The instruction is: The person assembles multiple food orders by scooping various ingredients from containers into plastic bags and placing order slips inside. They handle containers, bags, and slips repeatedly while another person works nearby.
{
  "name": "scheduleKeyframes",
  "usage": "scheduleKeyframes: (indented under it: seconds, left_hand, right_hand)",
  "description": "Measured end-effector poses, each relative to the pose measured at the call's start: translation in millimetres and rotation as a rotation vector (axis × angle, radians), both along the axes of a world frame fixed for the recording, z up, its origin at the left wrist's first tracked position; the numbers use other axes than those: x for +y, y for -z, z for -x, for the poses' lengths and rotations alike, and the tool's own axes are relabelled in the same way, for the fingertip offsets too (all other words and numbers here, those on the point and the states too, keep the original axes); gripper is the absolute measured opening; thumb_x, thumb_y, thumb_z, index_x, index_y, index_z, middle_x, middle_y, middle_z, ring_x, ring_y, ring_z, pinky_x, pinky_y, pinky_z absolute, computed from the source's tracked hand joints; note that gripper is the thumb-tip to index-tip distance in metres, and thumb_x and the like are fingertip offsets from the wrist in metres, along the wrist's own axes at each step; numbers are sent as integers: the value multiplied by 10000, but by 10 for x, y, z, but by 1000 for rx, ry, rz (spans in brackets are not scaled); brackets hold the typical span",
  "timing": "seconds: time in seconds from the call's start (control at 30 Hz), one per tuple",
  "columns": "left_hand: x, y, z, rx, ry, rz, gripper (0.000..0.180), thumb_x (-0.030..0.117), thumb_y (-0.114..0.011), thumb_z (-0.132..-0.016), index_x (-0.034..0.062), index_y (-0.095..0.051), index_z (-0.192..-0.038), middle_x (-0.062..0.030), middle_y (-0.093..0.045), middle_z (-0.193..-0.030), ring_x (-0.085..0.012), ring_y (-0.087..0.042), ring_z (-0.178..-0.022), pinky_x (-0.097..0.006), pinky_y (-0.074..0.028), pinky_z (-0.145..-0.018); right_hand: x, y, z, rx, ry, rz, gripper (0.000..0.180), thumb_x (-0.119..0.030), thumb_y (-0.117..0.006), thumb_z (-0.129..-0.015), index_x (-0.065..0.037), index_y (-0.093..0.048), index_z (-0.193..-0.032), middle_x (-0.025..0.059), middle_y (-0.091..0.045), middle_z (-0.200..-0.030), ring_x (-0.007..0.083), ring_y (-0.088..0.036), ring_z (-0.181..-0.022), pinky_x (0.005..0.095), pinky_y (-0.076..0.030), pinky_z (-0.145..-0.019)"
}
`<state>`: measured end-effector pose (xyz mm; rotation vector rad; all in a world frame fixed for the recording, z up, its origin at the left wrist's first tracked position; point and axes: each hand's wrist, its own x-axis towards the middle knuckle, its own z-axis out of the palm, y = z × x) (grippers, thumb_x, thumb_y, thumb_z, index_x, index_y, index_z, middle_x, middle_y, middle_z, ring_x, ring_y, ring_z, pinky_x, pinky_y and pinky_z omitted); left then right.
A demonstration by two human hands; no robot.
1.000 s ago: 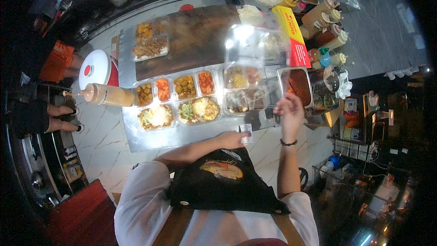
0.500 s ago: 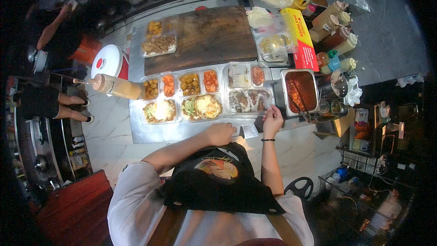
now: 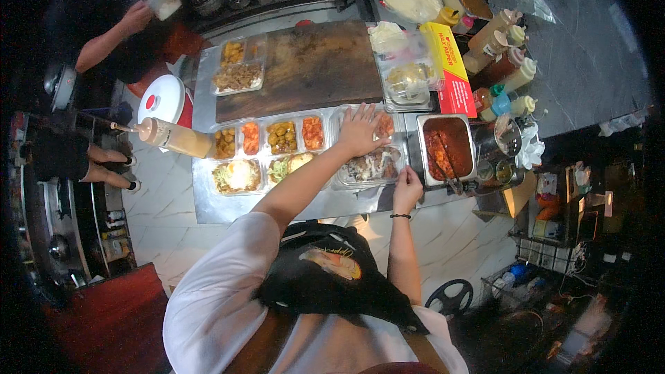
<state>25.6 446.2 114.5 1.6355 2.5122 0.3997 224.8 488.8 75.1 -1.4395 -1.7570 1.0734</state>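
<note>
Left hand (image 3: pixel 360 131) spread flat, fingers open, pressed on clear lidded food container (image 3: pixel 367 145) at frame centre, likely steadying lid. Right hand (image 3: pixel 407 188) curled at container's lower right corner, pinching rim; grip closure hard to tell. Sauce tray (image 3: pixel 447 147) just right.

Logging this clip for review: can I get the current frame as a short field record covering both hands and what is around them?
Setting: food prep counter seen from above
Left hand: flat, fingers spread on a clear lidded food container
Right hand: at the container's near right corner; grip unclear
Beside it: sauce pan to the right, filling trays to the left
Behind: wooden cutting board
Other person: hand at far left
</note>
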Motion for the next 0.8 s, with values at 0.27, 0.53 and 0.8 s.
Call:
scheduleKeyframes:
  seconds: [0.27, 0.53, 0.8]
  left_hand:
    - [74, 149, -27, 50, -2, -9, 880, 730, -394, -755, 134, -316, -1397, -184, -268, -1441, -366, -219, -1340, -579, -105, -1059]
    - [227, 100, 63, 64, -15, -2, 884, 727, -405, -751, 162, -270, -1419, -249, -358, -1350, -379, -318, -1262, -562, -161, -1039]
    - [180, 62, -55, -67, -15, 82, 876, 714, -415, -757, 129, -310, -1401, -211, -493, -1166, -331, -440, -1115, -494, -293, -919]
  right_hand:
    - [-59, -199, -82, -282, -113, -88, 280, -203, -565, -863, 13, -614, -1034, 190, -642, -761, 252, -623, -618, 367, -484, -599]
    - [-110, -79, -4, 89, -74, 251, 279, -226, -453, -948, 32, -553, -979, 120, -613, -639, 155, -596, -513, 279, -477, -496]
    - [-118, -50, -241, -53, -38, 222, 281, -218, -482, -939, 40, -549, -1029, 113, -611, -646, 155, -577, -491, 283, -469, -508]
